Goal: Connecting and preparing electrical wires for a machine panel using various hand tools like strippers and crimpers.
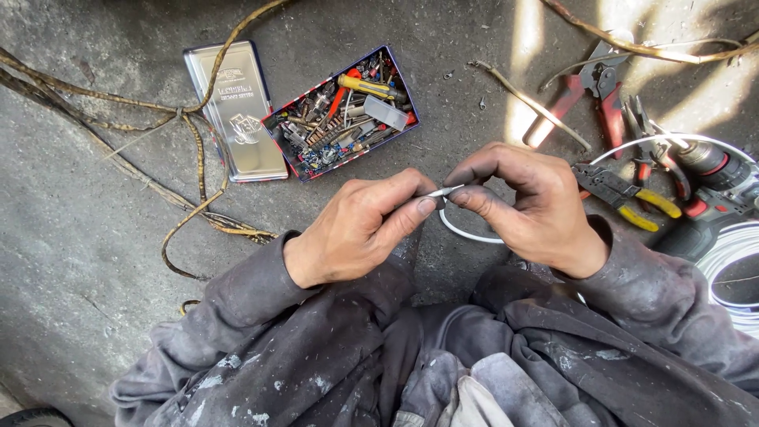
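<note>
**Both hands pinch the bared tip of a white wire**

Pinched between thumb and forefinger of the left hand (360,229) is the stripped metal end of a white wire (466,232); the right hand (530,207) meets it from the other side, its own thumb and forefinger pressed together on the same bright tip, the remaining fingers curled over. Below the pinch the wire's white sheath loops down and under the right hand, above the person's lap in grimy grey work clothes.

Beyond the grip, on the concrete floor (79,237), sits an open tin box (341,111) crammed with screwdriver bits, screws and small tools, a yellow-handled screwdriver lying on top. Its silver lid (236,111) lies just beside it, further out to the left. Dirty old cables (190,166) trail across the floor past the left hand.

Out past the right hand lie yellow-handled pliers (628,198), near the wrist, and red-handled pliers (589,99) further off. Close by them rests a cordless drill (711,178), and a coil of white wire (735,269) sits at the right edge.
</note>
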